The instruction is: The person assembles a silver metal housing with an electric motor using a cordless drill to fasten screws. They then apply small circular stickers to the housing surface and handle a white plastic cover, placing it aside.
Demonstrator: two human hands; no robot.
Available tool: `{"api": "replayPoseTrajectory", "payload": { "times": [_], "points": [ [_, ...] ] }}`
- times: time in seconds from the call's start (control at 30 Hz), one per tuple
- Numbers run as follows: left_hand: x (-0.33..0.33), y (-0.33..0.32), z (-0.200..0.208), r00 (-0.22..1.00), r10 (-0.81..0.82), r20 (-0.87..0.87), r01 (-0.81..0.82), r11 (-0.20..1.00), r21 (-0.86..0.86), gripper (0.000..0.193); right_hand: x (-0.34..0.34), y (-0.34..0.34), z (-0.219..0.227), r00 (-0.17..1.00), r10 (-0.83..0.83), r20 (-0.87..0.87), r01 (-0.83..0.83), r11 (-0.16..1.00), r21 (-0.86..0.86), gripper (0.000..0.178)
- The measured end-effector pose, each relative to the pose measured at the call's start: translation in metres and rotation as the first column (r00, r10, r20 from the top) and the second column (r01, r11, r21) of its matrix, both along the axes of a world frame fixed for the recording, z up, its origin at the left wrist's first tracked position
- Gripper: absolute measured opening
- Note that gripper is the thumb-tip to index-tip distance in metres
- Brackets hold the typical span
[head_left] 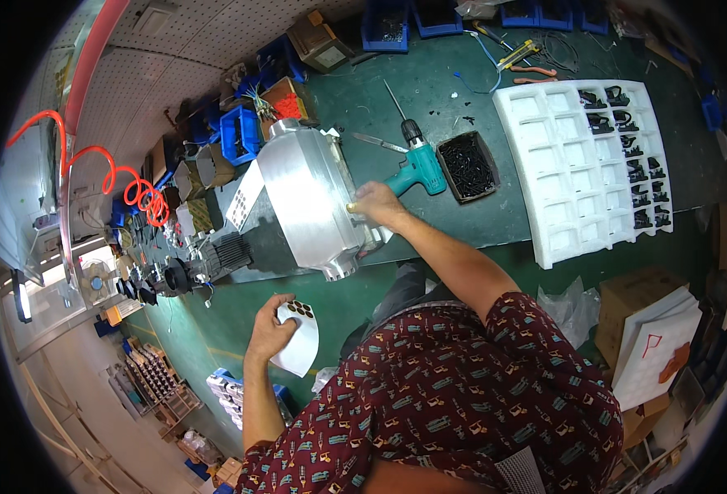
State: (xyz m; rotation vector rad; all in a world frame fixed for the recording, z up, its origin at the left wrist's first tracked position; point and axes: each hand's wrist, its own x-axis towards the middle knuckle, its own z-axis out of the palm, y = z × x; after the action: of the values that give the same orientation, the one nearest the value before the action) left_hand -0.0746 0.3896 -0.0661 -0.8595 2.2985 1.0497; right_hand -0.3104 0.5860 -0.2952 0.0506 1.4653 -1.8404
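Note:
A large silvery metal housing (301, 193) with rounded sides lies on the green workbench, its short neck toward the bench's front edge. Against its right side is my right hand (377, 204), fingers curled closed, with a small yellowish piece (352, 207) at the fingertips. Whether that piece is held or stuck to the metal is hard to see. Off the bench's front edge, my left hand (273, 328) grips a white sheet of round stickers (299, 350), with a few dark round ones near its top. Another sticker sheet (244, 198) lies left of the housing.
Right of the housing lie a teal power drill (421, 169) and a box of black screws (469, 167). A white foam tray (573, 177) holds several black parts. To the left are a motor (223, 257), blue bins (238, 136) and an orange coiled hose (145, 198).

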Motion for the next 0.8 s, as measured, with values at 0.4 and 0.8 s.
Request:
{"api": "replayPoseTrajectory", "payload": {
  "times": [0.4,0.8],
  "points": [
    [-0.015,-0.003,0.011,0.963,-0.125,-0.237,0.060,0.962,-0.265,0.048,0.000,-0.011,-0.030,0.959,-0.019,-0.284,0.032,0.999,0.040,0.031],
    [-0.064,-0.118,-0.106,0.987,0.114,-0.116,-0.137,0.967,-0.217,0.084,-0.001,0.010,0.014,0.947,0.131,-0.294,-0.035,0.949,0.313,0.020]
  ]
}}
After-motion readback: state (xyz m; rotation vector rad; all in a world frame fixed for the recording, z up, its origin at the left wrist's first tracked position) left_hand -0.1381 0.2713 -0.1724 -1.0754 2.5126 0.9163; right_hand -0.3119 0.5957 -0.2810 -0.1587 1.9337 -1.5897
